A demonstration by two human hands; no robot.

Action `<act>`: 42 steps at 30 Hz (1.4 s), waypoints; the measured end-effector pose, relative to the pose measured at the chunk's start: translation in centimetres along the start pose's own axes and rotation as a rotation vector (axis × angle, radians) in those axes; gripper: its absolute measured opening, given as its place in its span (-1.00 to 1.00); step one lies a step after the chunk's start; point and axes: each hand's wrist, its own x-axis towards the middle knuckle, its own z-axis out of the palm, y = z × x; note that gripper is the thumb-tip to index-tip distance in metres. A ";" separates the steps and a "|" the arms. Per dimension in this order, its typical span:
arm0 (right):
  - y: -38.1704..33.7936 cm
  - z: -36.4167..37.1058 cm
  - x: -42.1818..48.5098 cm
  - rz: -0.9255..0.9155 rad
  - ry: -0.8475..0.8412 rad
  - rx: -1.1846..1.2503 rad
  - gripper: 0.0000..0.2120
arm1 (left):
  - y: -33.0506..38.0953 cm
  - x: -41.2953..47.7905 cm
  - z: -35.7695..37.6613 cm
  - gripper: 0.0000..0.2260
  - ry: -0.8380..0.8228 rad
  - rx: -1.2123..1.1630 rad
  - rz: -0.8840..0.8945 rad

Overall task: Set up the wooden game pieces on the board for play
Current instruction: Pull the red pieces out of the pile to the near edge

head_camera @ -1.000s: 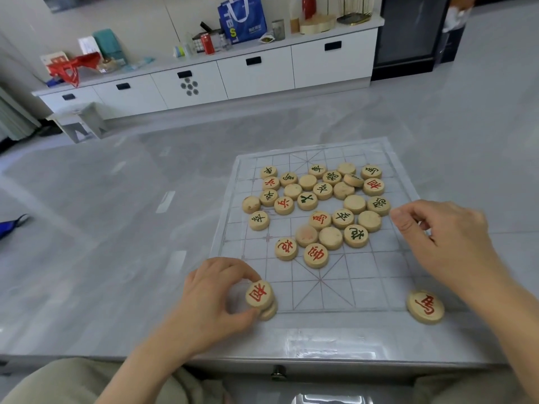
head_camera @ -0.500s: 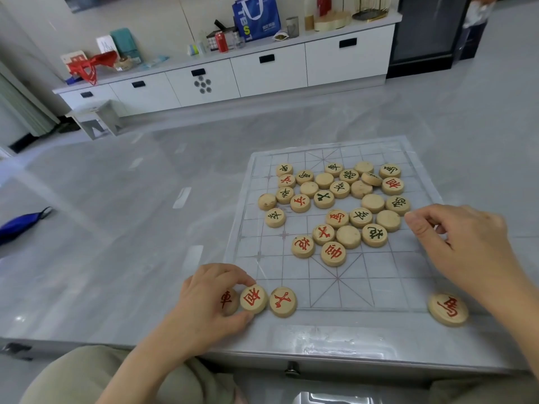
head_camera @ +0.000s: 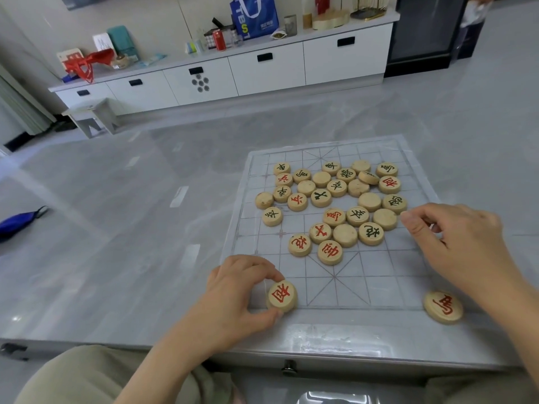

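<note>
Heap of wooden pieces [head_camera: 335, 199]: red- and black-marked, some blank side up, on far half of board [head_camera: 379, 287]. Lone red-marked piece [head_camera: 443, 307]: near right corner, apart from heap, beside right forearm.
Left hand [head_camera: 236, 290]: thumb and curled fingers pinching red-marked disc [head_camera: 281, 296] at board's near left edge.
Right hand [head_camera: 458, 243]: fingers loosely curled, nothing seen in grasp, forefinger tip just beside heap's right side.
Glossy grey table [head_camera: 116, 228]. White drawer cabinet [head_camera: 262, 74] at far wall; blue bag [head_camera: 253, 16], red can [head_camera: 219, 39] on top.

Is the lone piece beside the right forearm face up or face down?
Face up: the piece shows its red character on top.
</note>
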 end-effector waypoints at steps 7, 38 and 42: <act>-0.1 -0.1 0.1 0.000 0.008 0.006 -0.53 | -2.1 -1.0 -1.4 -0.67 0.032 0.036 -0.092; -0.3 0.1 0.1 -0.016 0.020 0.004 -0.52 | 0.4 0.7 0.5 -0.35 -0.164 0.150 -0.040; -0.4 0.1 0.1 -0.019 0.022 0.008 -0.53 | 0.3 1.0 0.5 -0.41 -0.186 0.123 -0.045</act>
